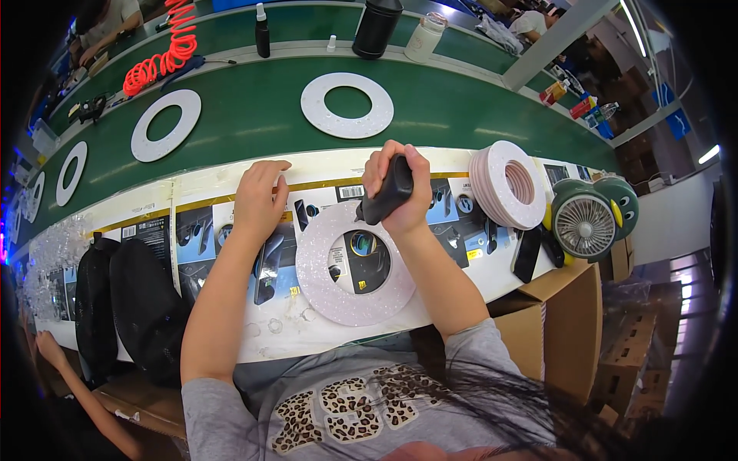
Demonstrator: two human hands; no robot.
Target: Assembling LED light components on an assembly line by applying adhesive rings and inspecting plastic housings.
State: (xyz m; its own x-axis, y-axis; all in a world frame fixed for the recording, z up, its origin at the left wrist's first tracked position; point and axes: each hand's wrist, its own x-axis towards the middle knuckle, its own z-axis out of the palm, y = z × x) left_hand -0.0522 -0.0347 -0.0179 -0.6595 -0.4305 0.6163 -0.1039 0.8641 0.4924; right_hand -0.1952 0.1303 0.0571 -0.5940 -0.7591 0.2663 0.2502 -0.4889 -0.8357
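Right grip is wrapped round a black handheld tool, nose down by the top of a speckled white ring lying flat on the white surface. Left grip looks empty, fingers loosely curled. I'd call this ring mid-job, can't tell if the tip's touching. Stack of rings off right, more singles across the green surface; no clue which are finished tbh.

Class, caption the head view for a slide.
The right hand grips a black tool over a white ring, the left hand nearby.
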